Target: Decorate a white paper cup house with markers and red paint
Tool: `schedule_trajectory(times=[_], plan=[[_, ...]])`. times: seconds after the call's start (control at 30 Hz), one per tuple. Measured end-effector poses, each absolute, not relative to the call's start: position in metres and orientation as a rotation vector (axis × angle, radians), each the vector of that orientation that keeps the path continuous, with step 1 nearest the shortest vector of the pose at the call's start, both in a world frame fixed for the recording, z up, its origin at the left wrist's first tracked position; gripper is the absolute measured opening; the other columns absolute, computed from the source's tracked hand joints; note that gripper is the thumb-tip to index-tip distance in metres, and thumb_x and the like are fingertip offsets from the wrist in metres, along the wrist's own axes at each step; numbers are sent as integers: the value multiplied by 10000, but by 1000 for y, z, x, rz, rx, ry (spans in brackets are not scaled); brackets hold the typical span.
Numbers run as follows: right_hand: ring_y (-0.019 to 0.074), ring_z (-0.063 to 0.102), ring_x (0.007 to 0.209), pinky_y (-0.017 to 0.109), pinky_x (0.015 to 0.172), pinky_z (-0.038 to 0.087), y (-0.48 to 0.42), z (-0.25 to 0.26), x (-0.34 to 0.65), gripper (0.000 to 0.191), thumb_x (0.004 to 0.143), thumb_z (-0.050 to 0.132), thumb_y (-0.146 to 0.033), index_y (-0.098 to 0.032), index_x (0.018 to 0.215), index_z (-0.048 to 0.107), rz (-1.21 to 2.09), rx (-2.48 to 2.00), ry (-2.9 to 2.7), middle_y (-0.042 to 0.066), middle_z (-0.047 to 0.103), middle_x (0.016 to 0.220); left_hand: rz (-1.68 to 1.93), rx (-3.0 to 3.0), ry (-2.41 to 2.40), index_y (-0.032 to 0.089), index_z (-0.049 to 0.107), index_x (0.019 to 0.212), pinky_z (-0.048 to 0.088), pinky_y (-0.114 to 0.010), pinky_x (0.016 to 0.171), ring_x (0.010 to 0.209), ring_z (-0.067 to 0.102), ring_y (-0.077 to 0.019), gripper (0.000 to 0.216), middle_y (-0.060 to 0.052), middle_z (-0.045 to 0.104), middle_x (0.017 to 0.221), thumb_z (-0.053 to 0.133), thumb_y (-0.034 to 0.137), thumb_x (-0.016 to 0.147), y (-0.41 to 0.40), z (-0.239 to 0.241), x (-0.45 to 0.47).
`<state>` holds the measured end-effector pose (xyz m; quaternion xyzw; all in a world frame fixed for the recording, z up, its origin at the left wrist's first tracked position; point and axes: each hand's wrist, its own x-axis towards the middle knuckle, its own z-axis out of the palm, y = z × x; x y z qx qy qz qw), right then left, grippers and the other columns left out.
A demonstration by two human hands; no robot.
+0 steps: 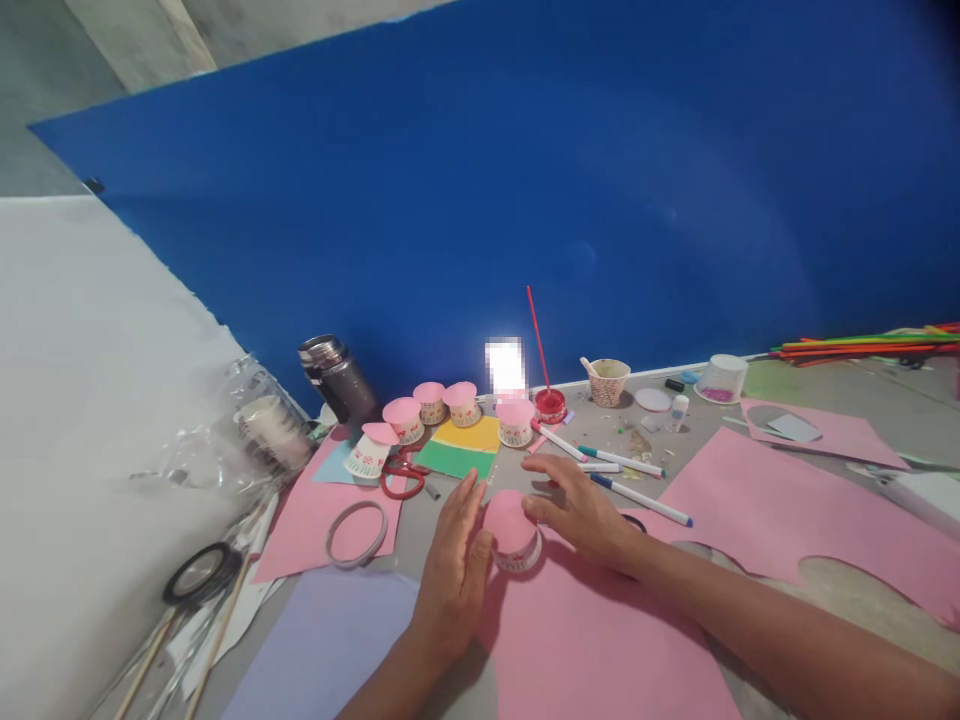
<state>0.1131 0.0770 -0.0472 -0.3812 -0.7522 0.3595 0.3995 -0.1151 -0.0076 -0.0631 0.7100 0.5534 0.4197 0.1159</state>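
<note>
An upturned paper cup with a pink paper disc on it (511,532) stands on a pink sheet (592,640) near the table's front. My left hand (456,565) cups its left side with fingers stretched forward and the thumb against the cup. My right hand (581,508) reaches in from the right, fingers extended, fingertips touching the cup's top right. Several more pink-topped cups (431,402) stand in a row behind, one tipped over (367,455).
Red scissors (401,478), a tape ring (356,533), markers (622,460), a red glue pot with a stick (550,403), a patterned cup (607,381) and a steel flask (337,378) lie around. A blue board (600,180) stands behind. Coloured sticks (862,346) far right.
</note>
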Motion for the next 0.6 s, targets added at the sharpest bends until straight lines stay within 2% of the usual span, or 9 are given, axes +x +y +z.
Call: schedule_trajectory(times=[0.2, 0.33, 0.43, 0.6], plan=[[354, 620, 1383, 551, 1108, 589, 81, -54, 113, 594, 852, 841, -469, -229, 1374, 691, 930, -907, -1938, 168, 636, 1503, 1264, 1801, 1583, 308, 439, 1650, 363, -548, 1319, 1623, 385, -286, 548, -94, 431, 1736, 461, 422, 1114, -5, -60, -112], [355, 659, 1340, 556, 1096, 592, 81, -54, 113, 578, 864, 832, -483, -240, 1371, 698, 996, -924, -1911, 164, 673, 1448, 1221, 1764, 1574, 281, 481, 1625, 347, -539, 1324, 1617, 394, -300, 560, -106, 454, 1721, 495, 461, 1095, -3, -56, -110], [334, 698, 1281, 550, 1085, 599, 79, -49, 117, 533, 923, 759, -530, -250, 1372, 696, 1048, -930, -1881, 151, 679, 1450, 1237, 1777, 1586, 267, 475, 1628, 356, -544, 1318, 1596, 427, -303, 573, -115, 469, 1709, 518, 448, 1086, -3, -51, -109], [359, 621, 1389, 539, 1092, 605, 78, -51, 120, 632, 847, 830, -575, -275, 1385, 687, 899, -917, -1947, 135, 655, 1485, 1209, 1835, 1541, 272, 481, 1620, 366, -536, 1312, 1615, 395, -293, 554, -115, 445, 1725, 510, 448, 1096, -1, -48, -107]])
